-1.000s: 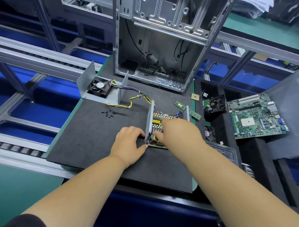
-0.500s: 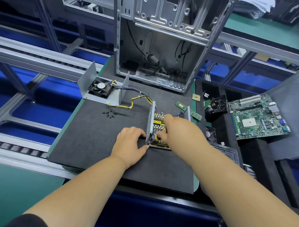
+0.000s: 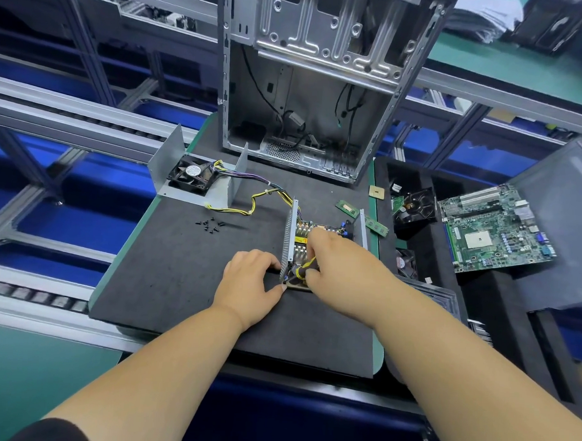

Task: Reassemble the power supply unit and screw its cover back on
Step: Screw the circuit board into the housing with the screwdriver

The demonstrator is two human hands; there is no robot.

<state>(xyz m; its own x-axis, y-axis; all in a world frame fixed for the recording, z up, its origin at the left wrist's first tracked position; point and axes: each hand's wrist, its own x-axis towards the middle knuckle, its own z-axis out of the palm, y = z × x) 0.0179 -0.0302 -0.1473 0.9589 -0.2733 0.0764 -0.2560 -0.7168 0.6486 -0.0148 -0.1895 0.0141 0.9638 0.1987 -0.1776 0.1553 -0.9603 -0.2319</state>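
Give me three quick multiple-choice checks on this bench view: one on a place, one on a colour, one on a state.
1. Where do the loose black screws lie?
A. on the dark mat
B. inside the computer case
C. on the motherboard

2. What colour is the motherboard?
A. red
B. green
C. white

3. What state is the power supply unit in?
A. cover screwed on
B. open, parts exposed
C. mounted in the case

Answers:
1 A, they sit on the mat left of the unit.
2 B, its board is green.
3 B, the cover with fan lies apart.
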